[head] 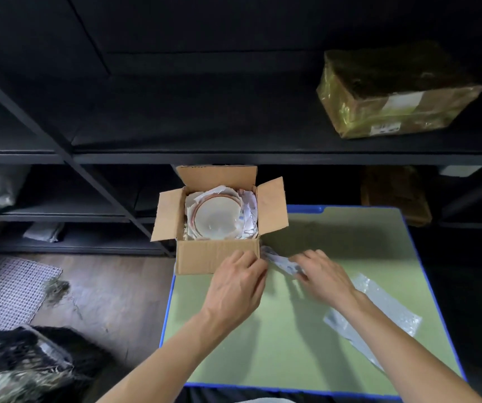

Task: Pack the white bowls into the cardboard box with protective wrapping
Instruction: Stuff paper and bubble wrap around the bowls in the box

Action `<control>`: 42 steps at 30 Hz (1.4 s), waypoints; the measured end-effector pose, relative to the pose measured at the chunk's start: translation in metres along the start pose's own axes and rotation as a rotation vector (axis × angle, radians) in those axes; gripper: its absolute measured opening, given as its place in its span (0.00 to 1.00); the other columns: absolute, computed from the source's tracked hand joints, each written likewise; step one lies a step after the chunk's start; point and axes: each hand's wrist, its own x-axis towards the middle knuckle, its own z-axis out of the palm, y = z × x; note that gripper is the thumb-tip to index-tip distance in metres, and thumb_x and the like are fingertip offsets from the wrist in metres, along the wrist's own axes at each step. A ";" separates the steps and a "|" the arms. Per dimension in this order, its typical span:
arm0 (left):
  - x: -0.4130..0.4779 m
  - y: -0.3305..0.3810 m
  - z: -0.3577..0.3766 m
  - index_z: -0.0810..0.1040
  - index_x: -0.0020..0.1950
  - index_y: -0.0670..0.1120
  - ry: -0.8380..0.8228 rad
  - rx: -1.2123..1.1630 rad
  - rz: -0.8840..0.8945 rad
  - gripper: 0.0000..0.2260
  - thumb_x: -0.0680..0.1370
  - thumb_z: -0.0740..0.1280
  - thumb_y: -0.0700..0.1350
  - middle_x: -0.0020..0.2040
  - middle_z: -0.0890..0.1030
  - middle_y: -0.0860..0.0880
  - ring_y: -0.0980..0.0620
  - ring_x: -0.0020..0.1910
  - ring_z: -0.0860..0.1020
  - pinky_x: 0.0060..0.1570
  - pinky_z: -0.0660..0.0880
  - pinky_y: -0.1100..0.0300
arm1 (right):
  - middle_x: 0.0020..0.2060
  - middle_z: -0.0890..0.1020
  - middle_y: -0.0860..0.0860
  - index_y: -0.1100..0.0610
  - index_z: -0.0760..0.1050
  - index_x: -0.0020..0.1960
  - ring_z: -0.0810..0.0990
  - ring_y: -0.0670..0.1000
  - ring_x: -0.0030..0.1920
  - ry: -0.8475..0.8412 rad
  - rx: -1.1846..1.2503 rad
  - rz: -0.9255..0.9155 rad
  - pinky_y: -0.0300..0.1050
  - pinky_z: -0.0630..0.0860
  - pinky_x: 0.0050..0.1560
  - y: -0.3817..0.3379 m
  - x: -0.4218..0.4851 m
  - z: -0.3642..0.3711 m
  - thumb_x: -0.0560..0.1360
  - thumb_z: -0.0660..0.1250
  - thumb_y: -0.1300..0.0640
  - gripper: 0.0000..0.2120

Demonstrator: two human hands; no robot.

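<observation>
Bowl (218, 218) sits in the cardboard box (216, 257), nested in paper (248, 216). Your right hand (325, 279) pinches the crumpled wrapping (280, 260) beside the box; your left hand (238, 283) curls at its corner, grip unclear. Bunch the wrapping loosely and tuck it down the side gap, not onto the bowl.

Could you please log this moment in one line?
cardboard box: open, white bowl inside | right hand: pinches wrapping strip | left hand: at box corner
</observation>
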 end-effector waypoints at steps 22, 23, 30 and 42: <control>-0.034 0.017 0.026 0.62 0.75 0.54 -0.321 -0.036 -0.248 0.20 0.83 0.56 0.50 0.69 0.68 0.50 0.48 0.64 0.72 0.48 0.74 0.53 | 0.45 0.75 0.40 0.49 0.70 0.52 0.70 0.49 0.53 -0.024 -0.025 -0.104 0.43 0.63 0.41 0.017 -0.031 -0.008 0.72 0.61 0.59 0.10; -0.035 0.021 0.027 0.59 0.76 0.56 -0.319 -0.045 -0.231 0.21 0.83 0.56 0.51 0.71 0.65 0.50 0.47 0.65 0.71 0.50 0.76 0.51 | 0.44 0.73 0.38 0.48 0.70 0.52 0.69 0.48 0.54 -0.036 -0.007 -0.133 0.42 0.64 0.41 0.019 -0.037 -0.016 0.72 0.61 0.59 0.10; -0.033 0.036 0.025 0.67 0.69 0.55 -0.162 -0.086 -0.057 0.17 0.82 0.58 0.57 0.63 0.75 0.55 0.52 0.59 0.74 0.42 0.76 0.55 | 0.49 0.77 0.35 0.41 0.72 0.56 0.72 0.40 0.54 -0.095 0.180 -0.238 0.43 0.73 0.52 0.001 -0.064 -0.057 0.74 0.60 0.53 0.13; -0.035 0.012 -0.031 0.67 0.60 0.52 -0.054 -0.175 -0.296 0.10 0.85 0.53 0.55 0.38 0.72 0.54 0.45 0.37 0.73 0.34 0.64 0.51 | 0.50 0.77 0.38 0.42 0.74 0.57 0.79 0.45 0.41 0.082 0.468 -0.328 0.41 0.76 0.45 -0.060 -0.039 -0.089 0.79 0.66 0.53 0.09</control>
